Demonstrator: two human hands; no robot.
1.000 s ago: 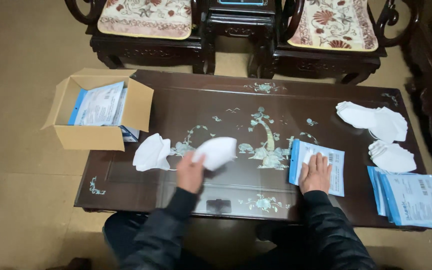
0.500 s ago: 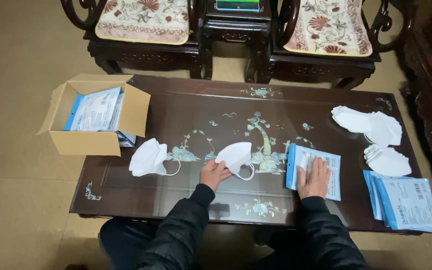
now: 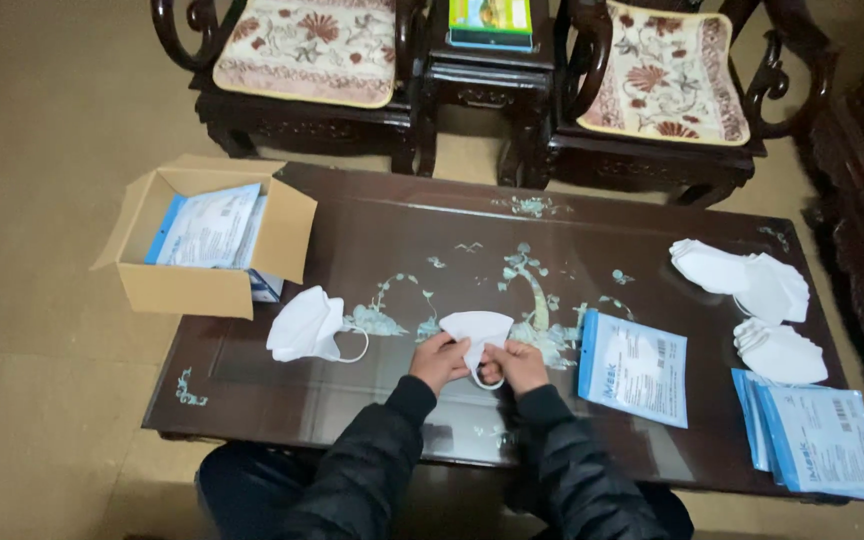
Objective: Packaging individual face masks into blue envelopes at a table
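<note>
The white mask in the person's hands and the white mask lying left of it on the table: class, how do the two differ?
The held mask is gripped at its lower edge by the left hand and right hand; the lying mask is untouched. The held mask sits near the table's middle; the lying mask sits by the cardboard box. Both are white, folded, with ear loops.

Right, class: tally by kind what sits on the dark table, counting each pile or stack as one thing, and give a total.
Single white masks: 2 (held mask, mask lying at left)
Piles of white masks: 2 (far pile, near pile)
Lone blue-and-white packet: 1
Stack of packets: 1
Cardboard box: 1
Total: 7
</note>
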